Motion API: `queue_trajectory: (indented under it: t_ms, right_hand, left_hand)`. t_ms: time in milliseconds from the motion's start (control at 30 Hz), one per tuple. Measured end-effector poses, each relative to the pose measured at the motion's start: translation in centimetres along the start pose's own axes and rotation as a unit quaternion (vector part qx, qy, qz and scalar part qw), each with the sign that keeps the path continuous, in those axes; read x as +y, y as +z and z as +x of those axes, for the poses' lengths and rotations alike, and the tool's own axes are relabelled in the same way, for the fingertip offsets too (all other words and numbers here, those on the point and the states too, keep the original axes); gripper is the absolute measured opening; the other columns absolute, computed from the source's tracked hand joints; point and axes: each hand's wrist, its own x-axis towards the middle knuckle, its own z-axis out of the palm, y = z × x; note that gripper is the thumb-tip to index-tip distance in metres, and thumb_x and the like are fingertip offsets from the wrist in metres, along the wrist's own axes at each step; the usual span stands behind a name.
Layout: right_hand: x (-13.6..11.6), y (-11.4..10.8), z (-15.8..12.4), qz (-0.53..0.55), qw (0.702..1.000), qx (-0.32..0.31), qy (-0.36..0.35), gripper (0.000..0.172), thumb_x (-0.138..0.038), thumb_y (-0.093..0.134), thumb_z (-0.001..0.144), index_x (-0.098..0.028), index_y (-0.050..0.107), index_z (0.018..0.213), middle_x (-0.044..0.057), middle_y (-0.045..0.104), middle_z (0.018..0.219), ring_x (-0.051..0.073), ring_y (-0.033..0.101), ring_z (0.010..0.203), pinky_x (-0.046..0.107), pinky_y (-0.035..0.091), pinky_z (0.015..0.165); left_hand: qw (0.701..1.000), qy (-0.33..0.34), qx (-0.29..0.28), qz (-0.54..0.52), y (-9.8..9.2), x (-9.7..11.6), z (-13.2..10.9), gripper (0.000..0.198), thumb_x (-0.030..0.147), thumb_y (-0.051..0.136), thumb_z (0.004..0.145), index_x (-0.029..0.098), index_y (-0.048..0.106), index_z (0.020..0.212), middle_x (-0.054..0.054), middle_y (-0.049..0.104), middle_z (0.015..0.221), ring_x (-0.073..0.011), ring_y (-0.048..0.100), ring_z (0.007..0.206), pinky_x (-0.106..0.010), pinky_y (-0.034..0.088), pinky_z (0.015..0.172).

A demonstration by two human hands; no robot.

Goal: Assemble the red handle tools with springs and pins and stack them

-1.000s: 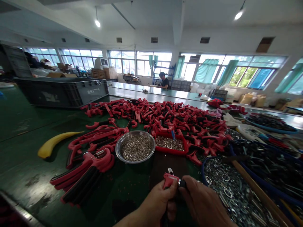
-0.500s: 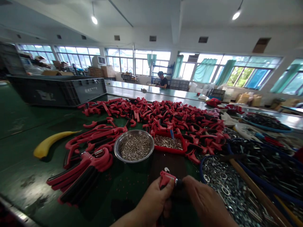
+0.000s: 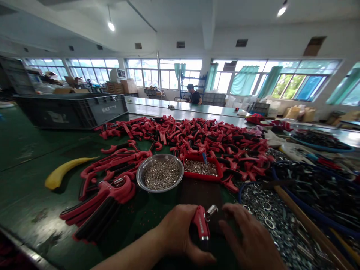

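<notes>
My left hand (image 3: 180,228) is wrapped round a red-and-black plastic clamp (image 3: 201,224) above the near part of the table. A metal coil spring (image 3: 211,212) sticks out beside the clamp's upper end. Just right of it, my right hand (image 3: 247,236) is open, fingers apart and holding nothing that I can see. Beyond my hands stand a metal bowl (image 3: 140,181) of small rivet-like pieces and a red tray (image 3: 221,173) of longer metal pins. A finished-looking clamp (image 3: 112,193) with a spring lies to the left among several others.
A large pile of red-and-black clamp parts (image 3: 174,131) spreads across the table (image 3: 30,150). At left are a banana (image 3: 63,172) and a grey crate (image 3: 70,108). Metal rings (image 3: 264,210), a hammer (image 3: 295,210) and a basin of dark parts (image 3: 317,187) crowd the right. A person (image 3: 194,94) sits farther back.
My right hand has come away from the black end of the clamp and opened. The clamp has turned in my left hand, and its spring now shows on the right.
</notes>
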Motion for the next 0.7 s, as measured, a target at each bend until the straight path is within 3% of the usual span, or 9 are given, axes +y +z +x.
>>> queue_trajectory:
  t_ms: [67, 167, 267, 367, 467, 533, 600, 700]
  right_hand:
    - [0.3, -1.2, 0.6, -0.1, 0.991, 0.01, -0.092, 0.036, -0.029, 0.045, 0.084, -0.021, 0.047, 0.119, 0.01, 0.058, 0.113, 0.022, 0.055, 0.1, 0.034, 0.046, 0.082]
    - [0.9, -1.4, 1.4, -0.154, 0.979, -0.024, -0.135, 0.028, -0.015, 0.042, 0.081, -0.02, 0.053, 0.107, 0.007, 0.065, 0.097, 0.019, 0.062, 0.085, 0.028, 0.05, 0.071]
    - [1.7, -0.3, 1.6, -0.256, 0.96, 0.012, -0.108, 0.018, -0.019, 0.045, 0.082, -0.018, 0.058, 0.094, 0.008, 0.066, 0.083, 0.021, 0.063, 0.071, 0.029, 0.049, 0.058]
    - [2.4, 1.2, 1.5, -0.352, 0.935, 0.004, -0.05, 0.015, -0.022, 0.048, 0.083, -0.019, 0.061, 0.091, 0.007, 0.065, 0.075, 0.023, 0.062, 0.066, 0.029, 0.046, 0.049]
    - [2.9, 2.0, 1.2, -0.375, 0.927, -0.016, -0.006, 0.019, -0.022, 0.048, 0.084, -0.018, 0.062, 0.096, 0.007, 0.065, 0.075, 0.022, 0.063, 0.063, 0.028, 0.046, 0.047]
    - [3.2, 1.4, 0.7, -0.356, 0.935, -0.013, 0.0, 0.025, -0.023, 0.047, 0.084, -0.017, 0.06, 0.104, 0.008, 0.066, 0.077, 0.021, 0.063, 0.062, 0.028, 0.047, 0.048]
    - [4.1, -0.6, 0.0, -0.334, 0.942, 0.04, 0.0, 0.028, -0.029, 0.047, 0.083, -0.018, 0.06, 0.106, 0.009, 0.067, 0.081, 0.022, 0.064, 0.061, 0.03, 0.047, 0.047]
    - [7.7, -5.4, -2.0, -0.29, 0.936, 0.201, 0.002, 0.028, -0.039, 0.051, 0.08, -0.023, 0.062, 0.1, 0.013, 0.066, 0.086, 0.029, 0.062, 0.063, 0.036, 0.043, 0.046]
  left_hand:
    - [0.998, 0.042, -0.014, 0.051, -0.5, -0.2, 0.4, 0.049, 0.055, 0.072, 0.048, 0.019, 0.055, 0.076, 0.0, 0.057, 0.071, -0.0135, 0.048, 0.059, -0.021, 0.035, 0.056]
    - [0.99, 0.055, -0.009, 0.127, -0.9, -0.8, 1.5, 0.056, 0.061, 0.069, 0.048, 0.019, 0.056, 0.083, -0.002, 0.058, 0.076, -0.0168, 0.052, 0.063, -0.024, 0.037, 0.06]
    - [0.975, 0.055, -0.01, 0.214, -0.9, -1.8, 3.2, 0.063, 0.067, 0.063, 0.051, 0.021, 0.058, 0.094, -0.004, 0.058, 0.084, -0.0213, 0.054, 0.075, -0.027, 0.037, 0.067]
    - [0.957, 0.064, -0.037, 0.282, -0.4, -2.7, 4.8, 0.07, 0.069, 0.059, 0.055, 0.022, 0.057, 0.106, -0.008, 0.057, 0.097, -0.0262, 0.049, 0.09, -0.034, 0.035, 0.078]
    - [0.949, 0.053, -0.046, 0.307, 0.2, -3.0, 5.4, 0.078, 0.074, 0.053, 0.057, 0.023, 0.054, 0.116, -0.013, 0.053, 0.114, -0.0314, 0.045, 0.1, -0.043, 0.032, 0.084]
    - [0.95, 0.047, -0.051, 0.305, 0.0, -2.7, 5.5, 0.084, 0.075, 0.052, 0.056, 0.024, 0.049, 0.122, -0.014, 0.047, 0.123, -0.0346, 0.042, 0.106, -0.046, 0.031, 0.087]
    - [0.953, 0.049, -0.069, 0.292, -0.9, -2.2, 6.0, 0.084, 0.074, 0.052, 0.058, 0.025, 0.045, 0.127, -0.012, 0.047, 0.125, -0.0335, 0.042, 0.108, -0.045, 0.032, 0.088]
    - [0.951, -0.015, -0.034, 0.307, -2.8, -1.8, 8.6, 0.055, 0.06, 0.042, 0.078, 0.027, 0.05, 0.121, -0.007, 0.055, 0.117, -0.0258, 0.049, 0.104, -0.036, 0.037, 0.086]
